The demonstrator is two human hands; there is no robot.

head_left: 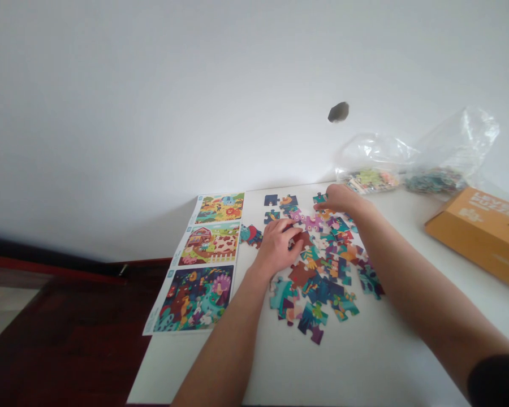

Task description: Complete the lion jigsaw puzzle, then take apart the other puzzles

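Loose jigsaw puzzle pieces (318,288) lie in a colourful heap on the white table. My left hand (277,247) rests palm down on the left part of the heap, its fingers apart and slightly bent over the pieces. At the far side of the heap, my right hand (341,200) is closed at the fingertips on a teal puzzle piece (319,198). A dark blue puzzle piece (271,200) and an orange-and-blue one (289,200) sit side by side near the wall. My palms hide some pieces.
A picture sheet (235,265) with three printed scenes lies along the left table edge. Clear bags of pieces (371,180) (435,180) stand against the wall at back right. An orange box (479,232) is on the right. The wall has a dark hole (338,112).
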